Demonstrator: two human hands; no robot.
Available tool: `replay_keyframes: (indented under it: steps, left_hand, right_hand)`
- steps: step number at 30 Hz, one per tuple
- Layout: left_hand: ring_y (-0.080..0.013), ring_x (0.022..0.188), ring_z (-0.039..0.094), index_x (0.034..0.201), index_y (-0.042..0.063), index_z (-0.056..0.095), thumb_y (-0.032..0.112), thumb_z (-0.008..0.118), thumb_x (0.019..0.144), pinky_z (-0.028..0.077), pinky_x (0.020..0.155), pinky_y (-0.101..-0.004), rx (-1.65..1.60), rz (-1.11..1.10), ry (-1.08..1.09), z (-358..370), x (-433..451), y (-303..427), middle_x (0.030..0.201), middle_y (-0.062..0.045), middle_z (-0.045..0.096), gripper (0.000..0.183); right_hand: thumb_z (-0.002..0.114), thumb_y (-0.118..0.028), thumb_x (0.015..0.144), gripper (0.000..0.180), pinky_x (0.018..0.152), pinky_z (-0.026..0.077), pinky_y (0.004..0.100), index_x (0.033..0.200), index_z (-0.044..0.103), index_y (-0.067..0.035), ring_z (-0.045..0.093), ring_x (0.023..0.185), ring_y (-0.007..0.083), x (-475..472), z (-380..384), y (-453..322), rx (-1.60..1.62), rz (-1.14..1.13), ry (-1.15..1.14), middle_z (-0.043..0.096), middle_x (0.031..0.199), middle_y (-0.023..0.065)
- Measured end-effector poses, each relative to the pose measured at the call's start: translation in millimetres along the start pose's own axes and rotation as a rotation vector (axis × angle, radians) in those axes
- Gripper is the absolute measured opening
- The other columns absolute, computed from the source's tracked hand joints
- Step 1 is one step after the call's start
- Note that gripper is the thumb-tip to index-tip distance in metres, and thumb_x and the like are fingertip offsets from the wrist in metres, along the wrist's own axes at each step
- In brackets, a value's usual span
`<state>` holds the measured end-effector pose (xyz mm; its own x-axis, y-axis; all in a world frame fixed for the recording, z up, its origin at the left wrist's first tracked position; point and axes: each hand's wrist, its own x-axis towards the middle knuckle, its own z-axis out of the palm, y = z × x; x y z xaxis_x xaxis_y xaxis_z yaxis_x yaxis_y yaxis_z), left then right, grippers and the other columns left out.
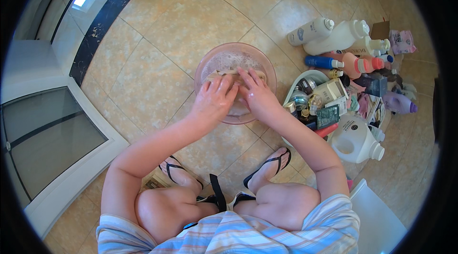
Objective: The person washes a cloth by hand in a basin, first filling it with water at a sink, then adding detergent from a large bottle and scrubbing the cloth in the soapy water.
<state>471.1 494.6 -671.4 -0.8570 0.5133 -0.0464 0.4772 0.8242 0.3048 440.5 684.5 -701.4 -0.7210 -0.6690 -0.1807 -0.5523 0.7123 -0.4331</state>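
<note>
A round pink plastic basin (pixel 272 71) stands on the tiled floor in front of me, with white suds (pixel 234 60) on its water. Beige cloth (pixel 214 74) lies in the water under both my hands. My left hand (pixel 216 94) is wet, its fingers bent over the cloth at the basin's left side. Close beside it, my right hand (pixel 254 89) rests on the cloth with its fingers spread a little. The two hands nearly touch at the thumbs. Whether either hand grips the cloth cannot be told, as the fingertips and palms are partly hidden.
Right of the basin, a pale tub (pixel 294 87) holds jars and boxes. Behind it are a blue bottle (pixel 320 62), large white bottles (pixel 336 37) and a purple bottle (pixel 397 103). A white jug (pixel 352 139) lies nearer. A white-framed glass door (pixel 116 139) is on the left.
</note>
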Motion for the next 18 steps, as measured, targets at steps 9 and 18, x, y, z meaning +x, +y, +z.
replay_keyframes:
  steps: [9,18]
  left_hand:
    - [-0.0362,0.134,0.029,0.134,-0.001,0.041,0.024,0.070,0.076,0.034,0.102,-0.0540,-0.002,-0.062,-0.273,41.8,-7.1,-12.1,0.147,-0.018,0.025,0.069]
    - [-0.0364,0.133,0.029,0.129,0.002,0.047,0.022,0.068,0.078,0.035,0.101,-0.0553,-0.058,-0.105,-0.439,50.9,4.3,-18.0,0.141,-0.018,0.033,0.059]
  right_hand:
    - [0.069,-0.023,0.077,0.064,0.104,0.034,0.0518,0.133,0.045,-0.005,0.021,0.138,0.0396,12.2,20.2,5.6,-0.148,0.031,-0.069,0.016,0.153,0.0129]
    - [0.067,-0.022,0.077,0.048,0.093,0.045,0.0515,0.120,0.055,-0.004,0.031,0.131,0.0401,18.1,36.0,14.1,-0.115,0.068,-0.171,0.027,0.147,0.0148]
